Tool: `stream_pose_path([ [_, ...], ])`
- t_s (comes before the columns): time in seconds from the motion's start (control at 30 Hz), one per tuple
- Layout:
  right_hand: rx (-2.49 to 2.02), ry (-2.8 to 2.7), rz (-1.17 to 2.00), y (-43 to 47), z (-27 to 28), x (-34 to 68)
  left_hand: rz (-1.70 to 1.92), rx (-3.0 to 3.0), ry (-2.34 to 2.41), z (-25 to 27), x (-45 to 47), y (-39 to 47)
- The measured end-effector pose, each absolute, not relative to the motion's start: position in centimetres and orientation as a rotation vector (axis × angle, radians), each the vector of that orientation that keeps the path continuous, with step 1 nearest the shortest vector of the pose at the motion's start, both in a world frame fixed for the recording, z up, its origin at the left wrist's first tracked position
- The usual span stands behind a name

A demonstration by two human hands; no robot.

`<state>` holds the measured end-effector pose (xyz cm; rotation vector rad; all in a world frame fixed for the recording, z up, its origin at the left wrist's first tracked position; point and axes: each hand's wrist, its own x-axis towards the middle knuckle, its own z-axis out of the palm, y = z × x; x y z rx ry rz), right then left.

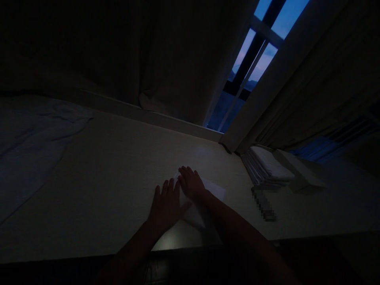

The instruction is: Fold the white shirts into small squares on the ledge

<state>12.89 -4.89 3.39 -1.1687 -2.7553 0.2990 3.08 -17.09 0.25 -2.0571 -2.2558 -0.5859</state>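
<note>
- The white sheet (214, 189), paper or thin cloth (too dark to say which), lies on the table (118, 170), near its front edge and partly hidden under both hands.
- The left hand (165, 202) is palm down at the left side of the white sheet, its fingers straight and slightly spread, the thumb reaching across the sheet; no grip shows.
- The right hand (191, 183) is over the far part of the white sheet, at its far-left corner, with fingers bent and close together; whether they pinch the corner or only press on it, I cannot tell.
- The two hands are side by side, the left fingertips just beside the right hand, at the left of the white sheet.
- Right of the white sheet, a blurred-out oblong object (264, 204) lies on the table.
- Beyond that, to the far right of the white sheet, sits a stack of folded cloths (271, 166), with a pale, box-like thing (301, 170) next to it.
- Well to the left of the white sheet, a rumpled cloth (32, 146) is spread out.
- Behind the white sheet hang dark curtains (175, 59), parted at a window (268, 55) showing a dusky sky.
</note>
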Motion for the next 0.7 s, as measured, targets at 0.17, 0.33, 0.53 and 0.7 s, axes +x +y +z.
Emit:
stream_pose_path([
  [0.17,-1.216,-2.689,0.407,-4.8,3.5,13.7,-0.527,-2.119,-2.240,-0.3,2.1,-16.5],
  [0.33,-1.407,-2.536,0.375,-5.7,5.9,20.2,-0.438,-2.171,-2.227,0.7,1.0,-15.6],
  [0.53,-1.846,-2.222,0.382,-9.8,4.8,28.7,-0.446,-1.845,-2.316,2.7,0.9,-15.3],
  [0.7,-1.851,-2.022,0.228,-14.8,1.4,28.6,-0.454,-1.954,-2.324,0.9,2.2,-17.4],
])
